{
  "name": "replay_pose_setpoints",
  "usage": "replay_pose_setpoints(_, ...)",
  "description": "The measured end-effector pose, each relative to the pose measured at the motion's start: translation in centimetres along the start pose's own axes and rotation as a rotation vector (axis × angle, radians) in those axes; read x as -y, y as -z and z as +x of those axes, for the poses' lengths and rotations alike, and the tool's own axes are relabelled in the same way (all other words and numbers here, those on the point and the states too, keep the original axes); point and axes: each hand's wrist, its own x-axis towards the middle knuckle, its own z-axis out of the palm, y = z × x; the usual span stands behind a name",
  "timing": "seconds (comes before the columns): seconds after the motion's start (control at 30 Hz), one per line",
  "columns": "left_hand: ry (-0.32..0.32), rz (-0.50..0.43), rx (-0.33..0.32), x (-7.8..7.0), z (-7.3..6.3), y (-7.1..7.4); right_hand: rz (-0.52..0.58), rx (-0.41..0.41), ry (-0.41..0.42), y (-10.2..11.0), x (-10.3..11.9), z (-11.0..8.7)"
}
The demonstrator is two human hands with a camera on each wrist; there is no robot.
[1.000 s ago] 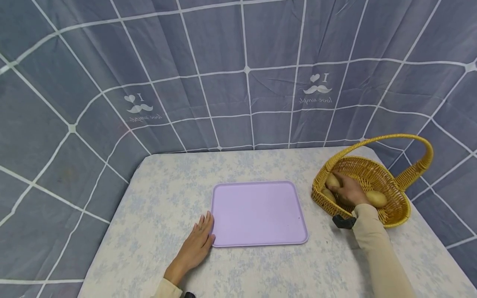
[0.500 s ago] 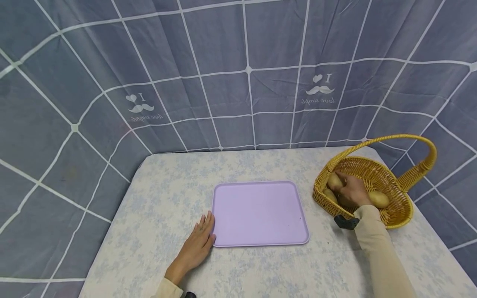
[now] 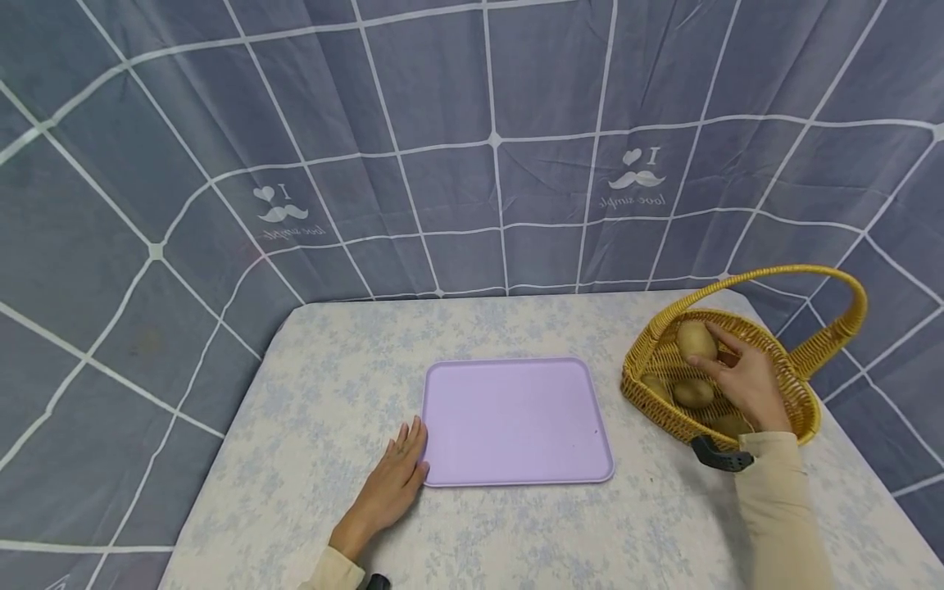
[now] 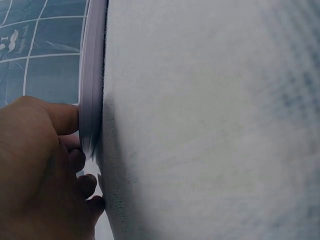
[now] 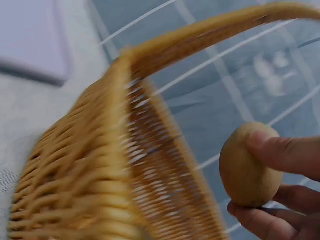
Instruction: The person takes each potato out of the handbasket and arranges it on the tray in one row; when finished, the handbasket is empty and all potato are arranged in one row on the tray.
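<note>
My right hand (image 3: 751, 385) pinches a potato (image 3: 696, 341) between thumb and fingers, over the yellow wicker basket (image 3: 810, 410) at the right. In the right wrist view the thumb lies across the top of the potato (image 5: 247, 167), with fingers below it. Several other potatoes, such as this brown one (image 3: 693, 393), lie in the basket, partly hidden by the hand. My left hand (image 3: 391, 479) lies with straight fingers against the left edge of a lilac tray (image 3: 516, 422). The left wrist view has its fingertips touching the tray's rim (image 4: 91, 75).
A pale flowered cloth (image 3: 354, 352) covers the table under the tray and basket. The basket's tall arched handle (image 3: 782, 270) rises over its opening. A blue-grey curtain (image 3: 442, 188) with white lines hangs behind and at both sides.
My right hand has lifted the potato from the basket's left side and moved it up and to the right. The left hand stays at the tray's edge.
</note>
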Motion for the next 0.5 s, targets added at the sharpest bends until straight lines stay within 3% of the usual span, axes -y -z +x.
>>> replay_pose_setpoints(0.13, -0.001, -0.003, -0.006, 0.0, 0.0, 0.0, 0.212, -0.09, -0.034, 2.0, 1.6, -2.4)
replay_pose_setpoints(0.23, -0.003, -0.006, -0.007, 0.0, 0.0, 0.0, 0.499, -0.182, -0.006, 3.3, 2.9, -4.4)
replay_pose_setpoints(0.37, -0.002, -0.004, 0.0, -0.1, -0.1, 0.1, 0.783, -0.266, 0.138, 4.1, 5.2, -6.7)
replay_pose_setpoints(0.5, -0.006, -0.01, -0.003, -0.1, -0.1, 0.2, 0.857, -0.245, 0.297, 3.5, 8.0, -7.7)
